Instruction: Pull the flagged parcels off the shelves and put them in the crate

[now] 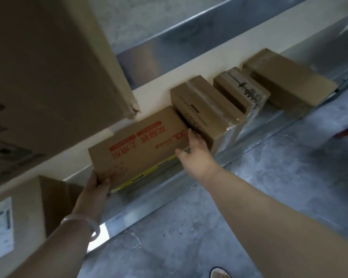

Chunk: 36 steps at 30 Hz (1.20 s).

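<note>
A flat cardboard parcel with red print [141, 145] lies on the metal shelf [169, 189], its front edge edged with yellow tape. My left hand [96, 189] grips its near left corner, thumb on top. My right hand [195, 151] lies against its right end with straight fingers, in the gap beside the neighbouring taped box [205, 109]. No crate shows in the head view.
Two more cardboard boxes [241, 89] [287, 81] sit further right on the same shelf. A large box [48, 63] looms at upper left, and a labelled box [12, 223] stands at lower left. Grey concrete floor [249, 197] lies below the shelf.
</note>
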Tool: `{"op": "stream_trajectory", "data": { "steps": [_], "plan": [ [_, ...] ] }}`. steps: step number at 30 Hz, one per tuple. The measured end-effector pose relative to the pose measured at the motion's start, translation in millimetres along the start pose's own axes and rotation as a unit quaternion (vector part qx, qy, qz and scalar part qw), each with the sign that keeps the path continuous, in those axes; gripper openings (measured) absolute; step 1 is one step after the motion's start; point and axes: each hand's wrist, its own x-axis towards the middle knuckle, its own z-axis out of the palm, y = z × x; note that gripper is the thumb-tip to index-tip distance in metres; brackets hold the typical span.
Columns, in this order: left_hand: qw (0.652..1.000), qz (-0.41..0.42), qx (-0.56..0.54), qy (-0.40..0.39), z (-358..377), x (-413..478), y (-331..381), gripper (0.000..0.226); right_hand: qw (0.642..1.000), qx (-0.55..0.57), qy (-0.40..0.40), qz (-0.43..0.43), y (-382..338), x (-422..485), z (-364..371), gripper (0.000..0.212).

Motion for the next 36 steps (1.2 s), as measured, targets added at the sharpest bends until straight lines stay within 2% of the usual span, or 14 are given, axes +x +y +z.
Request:
{"op": "stream_trajectory", "data": {
  "steps": [4,7,9,12,15,18,23,26,28,29,32,36],
  "plan": [
    [0.998,-0.049,-0.034,0.031,-10,-12,-7,0.031,0.998,0.056,0.011,0.040,-2,-12,-5,0.070],
    [0.997,-0.065,-0.012,0.030,-15,-31,-9,0.025,0.997,-0.015,0.027,0.066,1,-27,-7,0.064],
    [0.998,-0.065,-0.021,0.015,-16,-48,-9,0.030,0.994,-0.052,0.061,0.078,3,-39,-10,0.059],
    [0.997,-0.073,0.001,0.023,-20,-66,-13,0.047,0.991,0.010,0.082,0.104,3,-59,-20,0.043],
    [0.996,-0.077,0.026,0.042,-24,-92,-11,0.053,0.988,0.033,0.078,0.126,3,-84,-29,0.029],
    [0.995,-0.079,-0.022,0.062,-22,-118,-11,0.043,0.989,0.038,0.066,0.125,5,-102,-38,0.032],
    [0.984,-0.112,-0.128,0.060,-14,-150,-16,0.045,0.984,0.051,0.066,0.158,1,-124,-50,0.034],
    [0.976,-0.144,-0.150,0.058,-14,-163,-11,0.047,0.981,0.064,0.048,0.178,3,-134,-55,0.051],
    [0.974,-0.158,-0.150,0.066,-17,-165,-10,0.036,0.979,0.067,0.035,0.189,6,-136,-57,0.067],
    [0.973,-0.156,-0.153,0.070,-20,-164,-12,0.030,0.978,0.069,0.033,0.194,9,-136,-58,0.067],
    [0.981,-0.124,-0.129,0.068,-24,-164,-14,0.028,0.981,0.057,0.006,0.186,13,-137,-57,0.037],
    [0.990,-0.083,-0.096,0.061,-27,-163,-21,0.028,0.984,0.060,-0.056,0.160,18,-140,-55,0.054]
  ]
}}
